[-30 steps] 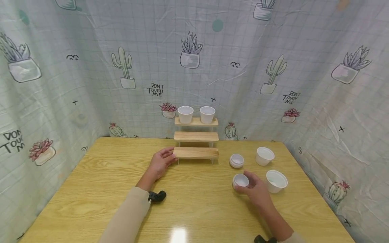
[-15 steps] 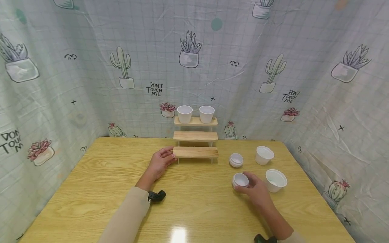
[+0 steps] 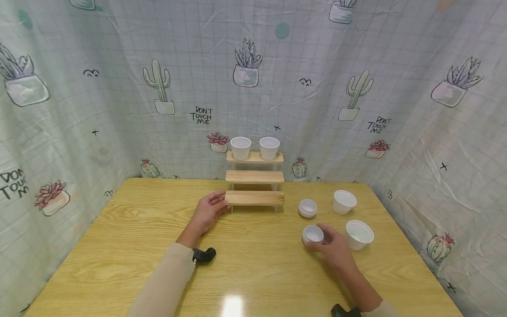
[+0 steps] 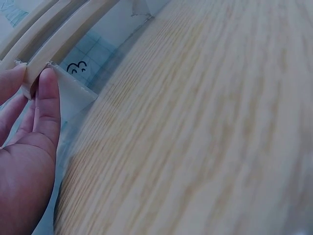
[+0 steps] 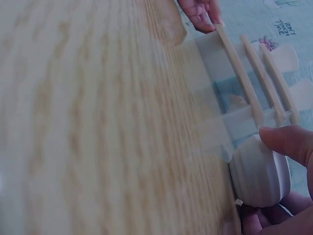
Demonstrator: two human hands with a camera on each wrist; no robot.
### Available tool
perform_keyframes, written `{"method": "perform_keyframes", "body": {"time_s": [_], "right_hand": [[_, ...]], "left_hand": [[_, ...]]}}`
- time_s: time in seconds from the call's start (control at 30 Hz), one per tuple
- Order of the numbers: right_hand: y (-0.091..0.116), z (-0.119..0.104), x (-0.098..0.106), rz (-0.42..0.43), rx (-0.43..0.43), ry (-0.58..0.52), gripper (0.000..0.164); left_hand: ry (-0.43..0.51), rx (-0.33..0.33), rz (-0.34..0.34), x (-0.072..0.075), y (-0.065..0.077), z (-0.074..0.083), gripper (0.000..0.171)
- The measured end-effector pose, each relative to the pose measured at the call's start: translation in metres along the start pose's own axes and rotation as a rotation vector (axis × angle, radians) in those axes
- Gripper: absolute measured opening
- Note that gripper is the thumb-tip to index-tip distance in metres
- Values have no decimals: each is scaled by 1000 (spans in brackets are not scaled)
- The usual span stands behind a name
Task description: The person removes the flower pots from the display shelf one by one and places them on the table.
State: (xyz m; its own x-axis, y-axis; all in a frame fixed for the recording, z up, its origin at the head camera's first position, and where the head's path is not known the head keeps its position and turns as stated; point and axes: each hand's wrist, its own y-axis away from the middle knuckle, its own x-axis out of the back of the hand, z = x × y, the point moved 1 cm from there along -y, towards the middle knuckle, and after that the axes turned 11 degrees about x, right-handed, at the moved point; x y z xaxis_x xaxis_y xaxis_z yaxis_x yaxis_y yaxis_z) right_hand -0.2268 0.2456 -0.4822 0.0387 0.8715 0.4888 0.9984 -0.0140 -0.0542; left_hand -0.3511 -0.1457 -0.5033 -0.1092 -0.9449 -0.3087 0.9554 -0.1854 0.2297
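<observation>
A three-step display stand (image 3: 255, 198) with wooden boards on clear supports stands against the curtain. My left hand (image 3: 207, 212) pinches the left end of its lowest board; the left wrist view shows the thumb and fingertips (image 4: 48, 81) at that board's end. On the right, my right hand (image 3: 336, 249) holds a small round white pot (image 3: 313, 234), upright at the table surface. In the right wrist view, the thumb lies on the rim of this ribbed pot (image 5: 259, 171) and the fingers curl below. A matching small pot (image 3: 307, 208) sits just behind it.
Two white cups (image 3: 240, 148) stand on the stand's top board. Two wider white tubs (image 3: 344, 202) are on the table at the right, one close to my right hand. A plant-print curtain (image 3: 178, 88) borders the wooden table (image 3: 119, 246) at the back and sides.
</observation>
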Motion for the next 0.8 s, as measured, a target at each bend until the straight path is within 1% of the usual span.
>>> {"method": "perform_keyframes", "body": {"time_s": [0.53,0.8], "right_hand": [[-1,0,-1,12,-7,-20,81],[-2,-3,-3,41,19,-31,76]], "left_hand": [[-10,4,1,-1,1,1,50],[-7,6,4,0,0,0,50]]}}
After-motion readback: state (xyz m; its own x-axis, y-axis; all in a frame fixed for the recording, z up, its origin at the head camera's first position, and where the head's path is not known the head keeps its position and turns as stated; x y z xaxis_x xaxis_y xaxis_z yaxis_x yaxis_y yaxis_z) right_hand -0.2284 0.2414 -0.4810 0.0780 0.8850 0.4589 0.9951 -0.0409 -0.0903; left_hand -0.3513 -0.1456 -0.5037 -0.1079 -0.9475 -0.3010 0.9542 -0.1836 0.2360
